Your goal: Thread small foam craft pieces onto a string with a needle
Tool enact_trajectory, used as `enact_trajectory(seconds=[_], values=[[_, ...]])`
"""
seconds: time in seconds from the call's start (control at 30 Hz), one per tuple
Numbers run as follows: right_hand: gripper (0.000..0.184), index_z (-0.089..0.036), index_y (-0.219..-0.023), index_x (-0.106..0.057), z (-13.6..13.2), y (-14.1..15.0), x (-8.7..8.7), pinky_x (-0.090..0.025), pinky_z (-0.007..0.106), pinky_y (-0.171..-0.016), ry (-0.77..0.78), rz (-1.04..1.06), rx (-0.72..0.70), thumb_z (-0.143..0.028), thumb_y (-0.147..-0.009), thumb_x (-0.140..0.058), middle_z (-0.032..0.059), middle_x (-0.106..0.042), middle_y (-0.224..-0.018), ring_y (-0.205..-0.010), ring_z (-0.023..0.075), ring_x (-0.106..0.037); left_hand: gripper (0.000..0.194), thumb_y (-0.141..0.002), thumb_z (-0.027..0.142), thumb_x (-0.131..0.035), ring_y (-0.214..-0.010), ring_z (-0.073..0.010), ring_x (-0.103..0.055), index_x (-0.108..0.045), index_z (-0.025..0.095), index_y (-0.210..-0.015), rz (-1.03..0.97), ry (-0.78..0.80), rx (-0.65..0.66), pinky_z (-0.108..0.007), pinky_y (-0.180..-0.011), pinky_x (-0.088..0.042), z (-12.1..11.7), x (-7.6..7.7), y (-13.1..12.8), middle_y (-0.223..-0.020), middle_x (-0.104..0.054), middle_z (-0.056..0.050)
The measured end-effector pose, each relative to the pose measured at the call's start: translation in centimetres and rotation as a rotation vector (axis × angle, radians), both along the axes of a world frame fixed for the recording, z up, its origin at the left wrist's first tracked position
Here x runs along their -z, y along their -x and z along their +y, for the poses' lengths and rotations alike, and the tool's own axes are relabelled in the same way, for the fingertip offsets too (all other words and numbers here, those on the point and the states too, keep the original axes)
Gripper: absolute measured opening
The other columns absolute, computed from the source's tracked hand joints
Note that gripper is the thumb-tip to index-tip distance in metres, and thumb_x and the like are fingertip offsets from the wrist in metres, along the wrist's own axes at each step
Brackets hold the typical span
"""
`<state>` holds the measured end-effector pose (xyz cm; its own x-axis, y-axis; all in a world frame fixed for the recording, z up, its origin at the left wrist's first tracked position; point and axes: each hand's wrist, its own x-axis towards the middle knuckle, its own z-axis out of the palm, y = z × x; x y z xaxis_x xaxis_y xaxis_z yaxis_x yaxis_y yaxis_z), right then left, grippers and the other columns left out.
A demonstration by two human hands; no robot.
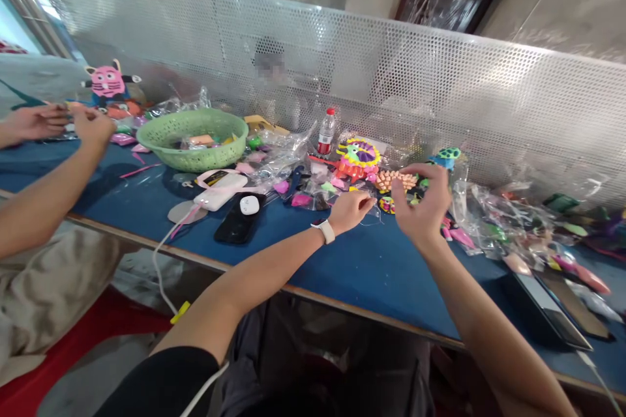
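Here at the blue desk (362, 267), the two hands work well apart from each other. The left hand (353, 210), a pale-strapped watch (323, 230) at its wrist, has its fingers curled inward over the middle of the top; the view is too soft to say whether they pinch anything. The right hand (421, 205) stands raised with thumb and fingers spread apart. Between them, toward the back edge, sits a small round colourful piece (387, 205), just in front of a spiky peach-coloured piece (395, 180) partly hidden by the right hand. Behind to the left rises a yellow-rimmed figure (360, 152). Near the back edge, a red-capped bottle (326, 133) wears a red-and-white label, its print too small to read. Over to the left, a green basket (195, 159); nearer the front edge, a white rounded case (250, 205) lies on a black phone (237, 225). At the left end, a co-worker's hands (92, 127) are busy near a pink cat-faced figure (108, 83).
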<state>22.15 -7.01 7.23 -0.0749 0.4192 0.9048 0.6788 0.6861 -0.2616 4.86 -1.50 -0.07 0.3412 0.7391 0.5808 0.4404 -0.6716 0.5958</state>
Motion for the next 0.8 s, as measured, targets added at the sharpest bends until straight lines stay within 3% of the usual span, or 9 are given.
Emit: enact_trajectory(seconds=[0.07,0.2,0.27,0.37,0.5,0.67,0.8], values=[[0.02,-0.024,-0.108,-0.076,2.0,-1.1,1.8,-0.062,0.056,-0.1,0.117,0.055,-0.017,-0.041,-0.104,-0.069,0.0116,-0.081,-0.106,-0.103,0.0317,-0.075,0.046,-0.114,0.034,-0.061,-0.07,-0.0185,-0.057,-0.051,0.022,-0.071,0.035,-0.027,-0.006,-0.033,-0.071,-0.037,0.0,0.1,0.0,-0.072,-0.06,-0.001],[0.033,-0.025,-0.099,-0.079,4.8,-2.7,5.7,-0.064,0.044,-0.082,0.652,0.099,-0.349,-0.055,-0.099,-0.067,0.0074,-0.083,-0.09,-0.085,0.0271,-0.078,0.038,-0.115,0.033,-0.061,-0.082,-0.0222,-0.067,-0.065,0.02,-0.08,0.066,-0.051,0.016,-0.033,-0.079,-0.044,-0.1,0.5,-0.1,-0.084,-0.073,-0.006],[0.037,-0.025,-0.088,-0.079,4.9,-2.8,6.7,-0.063,0.041,-0.077,0.762,0.114,-0.45,-0.062,-0.094,-0.076,0.0047,-0.08,-0.079,-0.077,0.0252,-0.075,0.041,-0.116,0.036,-0.06,-0.079,-0.0218,-0.067,-0.068,0.02,-0.08,0.073,-0.035,0.025,-0.033,-0.077,-0.043,-0.2,0.6,0.0,-0.083,-0.074,-0.006],[0.05,-0.025,-0.08,-0.079,4.5,-2.3,7.2,-0.062,0.039,-0.072,0.857,0.277,-0.555,-0.074,-0.086,-0.085,0.0051,-0.08,-0.075,-0.07,0.0233,-0.072,0.052,-0.118,0.047,-0.057,-0.07,-0.0195,-0.063,-0.067,0.02,-0.075,0.053,-0.021,0.009,-0.032,-0.071,-0.04,-0.4,0.4,0.3,-0.075,-0.072,-0.005],[0.059,-0.024,-0.078,-0.081,4.2,-1.6,7.0,-0.059,0.036,-0.067,0.904,0.448,-0.547,-0.081,-0.073,-0.094,0.0052,-0.078,-0.071,-0.064,0.0194,-0.067,0.056,-0.116,0.058,-0.056,-0.069,-0.0187,-0.062,-0.07,0.02,-0.078,-0.007,-0.045,-0.023,-0.032,-0.071,-0.042,-0.1,-0.4,0.5,-0.075,-0.074,-0.005],[0.065,-0.024,-0.071,-0.077,4.3,-1.3,6.9,-0.053,0.034,-0.059,0.893,0.505,-0.498,-0.085,-0.063,-0.098,0.005,-0.078,-0.069,-0.06,0.0173,-0.062,0.045,-0.113,0.049,-0.065,-0.069,-0.0187,-0.064,-0.073,0.019,-0.08,-0.022,-0.027,-0.057,-0.031,-0.07,-0.046,0.6,-1.1,0.2,-0.074,-0.075,-0.004],[0.067,-0.024,-0.072,-0.078,4.3,-1.1,6.9,-0.05,0.033,-0.056,0.854,0.573,-0.471,-0.086,-0.061,-0.098,0.0039,-0.076,-0.066,-0.056,0.0158,-0.059,0.027,-0.112,0.038,-0.068,-0.085,-0.0209,-0.073,-0.079,0.018,-0.098,-0.035,-0.068,-0.047,-0.031,-0.083,-0.056,0.7,-1.0,0.3,-0.095,-0.082,-0.007]])
